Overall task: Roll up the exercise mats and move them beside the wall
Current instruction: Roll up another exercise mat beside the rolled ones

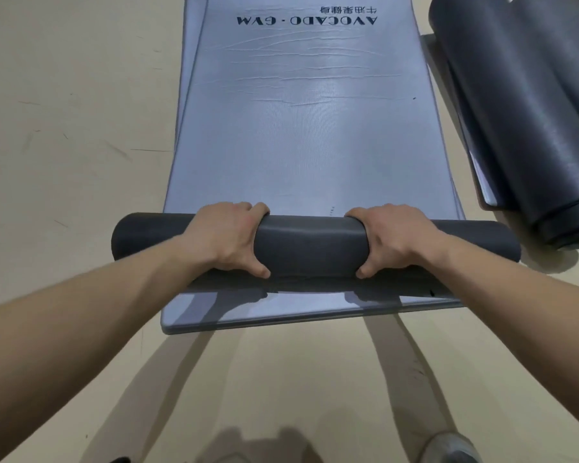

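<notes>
On scuffed beige floor [64,128], left grip [228,235] and right grip [395,238] clasp mat roll [310,242] (perhaps two mats [298,128]).

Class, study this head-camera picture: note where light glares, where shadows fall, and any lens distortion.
Head view: a soft sheen runs down the flat mat, brightest right of centre; long shadows streak the floor below the mat's near edge; darker shadows lie on the mat just under the roll; the wide lens bows the mat's long edges; the print is sharp.
</notes>
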Demonstrator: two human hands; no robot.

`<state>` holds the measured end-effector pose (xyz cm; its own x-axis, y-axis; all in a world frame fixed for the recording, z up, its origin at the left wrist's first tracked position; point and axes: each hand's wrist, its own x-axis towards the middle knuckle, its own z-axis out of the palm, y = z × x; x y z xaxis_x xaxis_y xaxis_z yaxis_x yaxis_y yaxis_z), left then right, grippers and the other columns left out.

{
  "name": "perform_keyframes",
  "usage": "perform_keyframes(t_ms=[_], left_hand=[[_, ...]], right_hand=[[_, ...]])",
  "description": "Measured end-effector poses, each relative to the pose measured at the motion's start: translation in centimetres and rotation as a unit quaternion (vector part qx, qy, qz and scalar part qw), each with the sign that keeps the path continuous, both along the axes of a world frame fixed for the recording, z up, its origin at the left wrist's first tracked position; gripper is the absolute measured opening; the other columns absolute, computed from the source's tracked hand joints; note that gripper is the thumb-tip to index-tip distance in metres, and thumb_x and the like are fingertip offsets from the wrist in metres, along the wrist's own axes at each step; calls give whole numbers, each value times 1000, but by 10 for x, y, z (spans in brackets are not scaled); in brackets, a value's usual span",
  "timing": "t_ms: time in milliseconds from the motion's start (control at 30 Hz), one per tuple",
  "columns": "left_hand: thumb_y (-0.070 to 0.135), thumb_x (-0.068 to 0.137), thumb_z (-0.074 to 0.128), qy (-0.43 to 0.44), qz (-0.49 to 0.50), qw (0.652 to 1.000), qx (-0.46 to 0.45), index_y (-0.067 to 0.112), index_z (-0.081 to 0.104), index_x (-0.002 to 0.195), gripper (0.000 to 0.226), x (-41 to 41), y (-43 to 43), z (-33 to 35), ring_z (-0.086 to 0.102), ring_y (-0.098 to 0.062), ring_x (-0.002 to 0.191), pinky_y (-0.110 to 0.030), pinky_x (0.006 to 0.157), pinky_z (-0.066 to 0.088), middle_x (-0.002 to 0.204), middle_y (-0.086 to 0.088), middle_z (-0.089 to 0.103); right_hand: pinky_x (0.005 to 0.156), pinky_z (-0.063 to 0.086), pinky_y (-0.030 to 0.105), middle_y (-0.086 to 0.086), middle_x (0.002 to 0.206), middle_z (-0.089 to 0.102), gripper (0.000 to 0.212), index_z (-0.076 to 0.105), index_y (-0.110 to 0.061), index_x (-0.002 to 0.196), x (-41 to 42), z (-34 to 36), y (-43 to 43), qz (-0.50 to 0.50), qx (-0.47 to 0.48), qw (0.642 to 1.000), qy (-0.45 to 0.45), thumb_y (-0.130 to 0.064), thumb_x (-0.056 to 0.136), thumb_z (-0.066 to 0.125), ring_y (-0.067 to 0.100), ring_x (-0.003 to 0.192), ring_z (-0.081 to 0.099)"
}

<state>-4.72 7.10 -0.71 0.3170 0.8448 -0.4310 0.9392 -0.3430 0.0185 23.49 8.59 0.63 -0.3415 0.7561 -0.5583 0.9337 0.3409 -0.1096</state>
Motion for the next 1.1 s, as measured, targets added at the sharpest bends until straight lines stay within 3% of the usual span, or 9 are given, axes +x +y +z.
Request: perform_keyframes(t_ms=[133,267,367,467,533,633,800,1000,1100], left_hand=[[83,55,79,3,-12,995,-100,32,45,135,101,2,11,2,61,-19,93,-36,78,49,113,6,66],[80,55,83,-14,9,988,-156,34,45,138,102,3,18,2,59,-19,97,-36,83,49,115,8,65],[83,57,79,-11,4,993,-119,33,33,150,115,5,12,-1,59,-24,110,-40,93,48,132,3,60],[87,63,69,39,-37,996,71,22,4,160,134,3,-32,-20,40,-36,140,-50,117,31,157,-13,34],[80,66,74,59,-62,990,112,17,-3,160,137,0,-45,-32,25,-42,149,-57,121,23,164,-19,19],[73,63,80,12,-48,995,82,23,3,160,133,-3,-11,-32,33,-36,145,-53,121,25,162,-12,28],[72,63,79,23,-44,996,75,24,3,160,132,1,-3,-35,30,-37,148,-60,120,25,163,-11,26],[79,59,72,5,-64,996,61,26,25,153,118,0,-15,-21,54,-30,117,-48,101,46,144,-3,49],[81,54,73,-8,-71,996,-50,33,32,147,113,-1,-24,-14,57,-24,106,-42,91,51,131,6,55]], right_hand=[[81,50,37,-9,114,64,92,47,-37,130,2,5,-1,-17,-70,997,-1,-66,53,88,21,98,61],[108,38,50,7,138,53,127,34,-23,151,6,-29,-56,13,178,984,-4,-74,46,85,33,122,54],[108,33,59,16,141,49,137,32,-14,154,10,-46,-71,35,239,970,-1,-63,42,92,39,125,50],[111,33,52,8,148,45,132,21,-22,157,11,-34,-37,41,182,982,-9,-70,50,84,33,129,49],[116,29,51,7,158,34,136,13,-25,160,10,-27,-18,42,127,991,-12,-74,53,81,33,138,41],[119,24,57,16,161,25,144,14,-19,161,7,-39,-22,24,175,984,-38,-72,47,86,40,143,31],[107,37,57,15,144,45,129,27,-16,153,7,-51,-25,41,231,971,-38,-57,48,90,40,127,46],[91,52,44,0,134,53,115,31,-31,146,5,-12,-10,51,51,997,-19,-66,48,80,28,108,59],[106,43,40,-3,142,51,121,27,-31,153,10,-15,-38,30,7,1000,-2,-66,50,78,24,122,54]])
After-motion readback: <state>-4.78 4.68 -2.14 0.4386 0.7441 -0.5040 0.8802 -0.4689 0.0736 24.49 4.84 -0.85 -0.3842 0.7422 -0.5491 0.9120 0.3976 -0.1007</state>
